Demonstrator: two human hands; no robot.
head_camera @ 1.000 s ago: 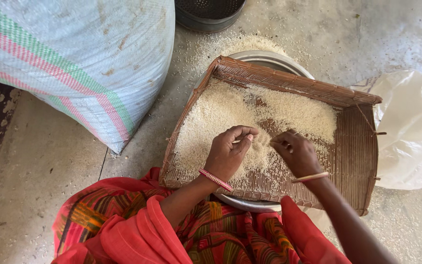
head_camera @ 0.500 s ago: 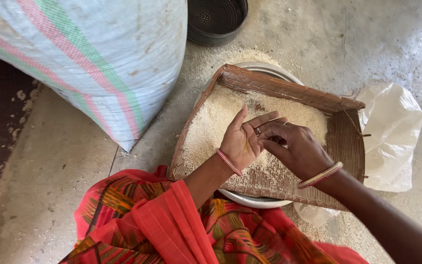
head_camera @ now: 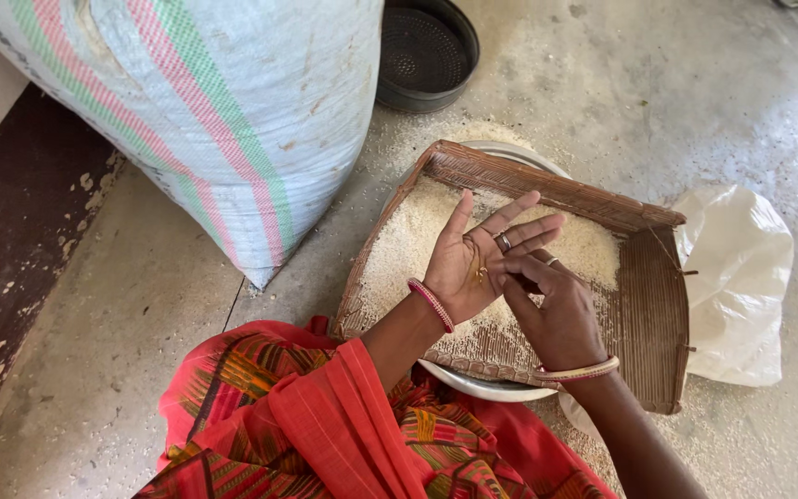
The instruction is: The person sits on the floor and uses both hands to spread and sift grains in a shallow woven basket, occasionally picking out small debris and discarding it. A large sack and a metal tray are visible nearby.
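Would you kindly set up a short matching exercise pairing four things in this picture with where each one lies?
Things:
1. woven tray
2. large striped sack
3. dark perforated pan
4. white plastic bag

Places:
A. far edge of the floor, beyond the tray
B. right of the tray
C. resting on a metal bowl
D. left of the tray

Pairs: 1-C, 2-D, 3-A, 4-B

Left hand (head_camera: 475,263) palm-up, right hand (head_camera: 551,310) pinching.

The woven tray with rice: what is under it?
Under the woven tray a round metal bowl shows at the near edge and again at the far edge. The tray covers the inside of the bowl, so its contents cannot be seen.
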